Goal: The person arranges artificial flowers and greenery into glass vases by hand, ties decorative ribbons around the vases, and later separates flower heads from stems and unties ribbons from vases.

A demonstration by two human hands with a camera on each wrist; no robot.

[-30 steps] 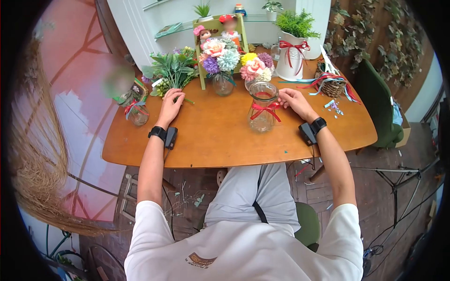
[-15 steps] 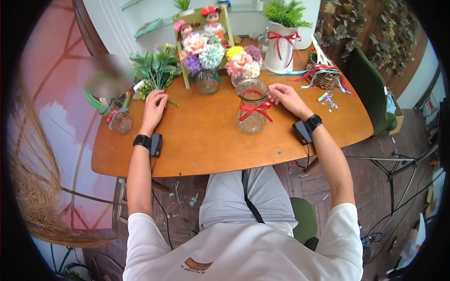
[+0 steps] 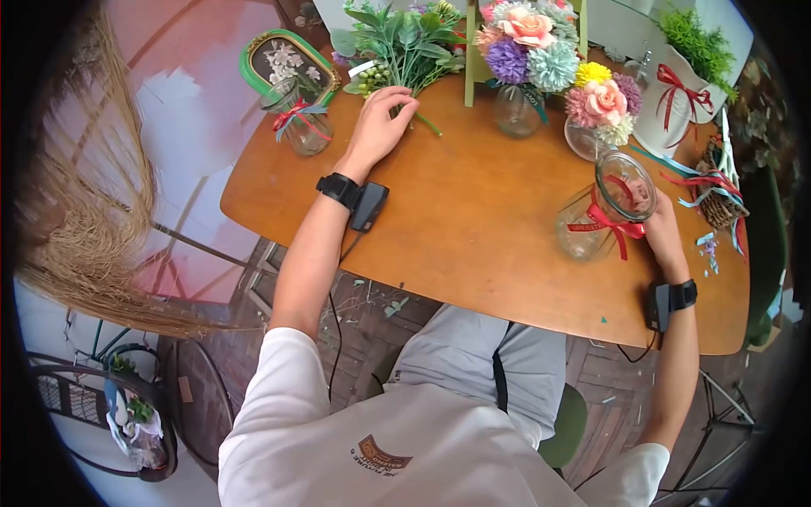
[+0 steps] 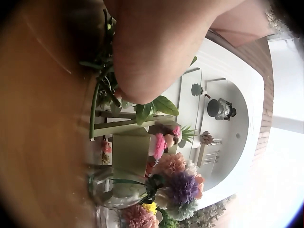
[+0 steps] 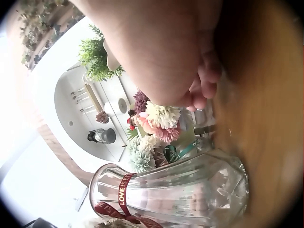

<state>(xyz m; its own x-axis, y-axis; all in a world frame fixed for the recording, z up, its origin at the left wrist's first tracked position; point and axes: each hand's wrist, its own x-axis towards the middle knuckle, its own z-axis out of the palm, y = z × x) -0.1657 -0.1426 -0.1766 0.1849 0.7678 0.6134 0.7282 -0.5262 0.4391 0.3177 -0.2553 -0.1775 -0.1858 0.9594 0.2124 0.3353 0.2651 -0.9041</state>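
Note:
My left hand [image 3: 382, 127] rests on the table at the stem end of a bunch of leafy greenery [image 3: 405, 42], its fingers loosely bent. In the left wrist view, that hand overlaps the green stems [image 4: 97, 102], and its fingertips are hidden. Beside a clear glass vase [image 3: 583, 232] with a red ribbon bow [image 3: 610, 221] is my right hand [image 3: 663, 224], partly seen through the vase's rim. The right wrist view shows its bent fingers [image 5: 209, 78] holding nothing, apart from the lettered ribbon [image 5: 124, 194] and the glass.
Two small vases of artificial flowers [image 3: 530, 55] [image 3: 604, 101] stand at the back. Left are a ribboned glass jar [image 3: 306, 135] and a green oval frame [image 3: 253, 63]. A white pitcher [image 3: 672, 114] and a wicker basket [image 3: 720, 207] with ribbons stand right, scraps [image 3: 708, 253] nearby.
The head view has turned and tilted, so the table appears shifted to the right. Both hands keep about the same places beside the greenery and the glass vase.

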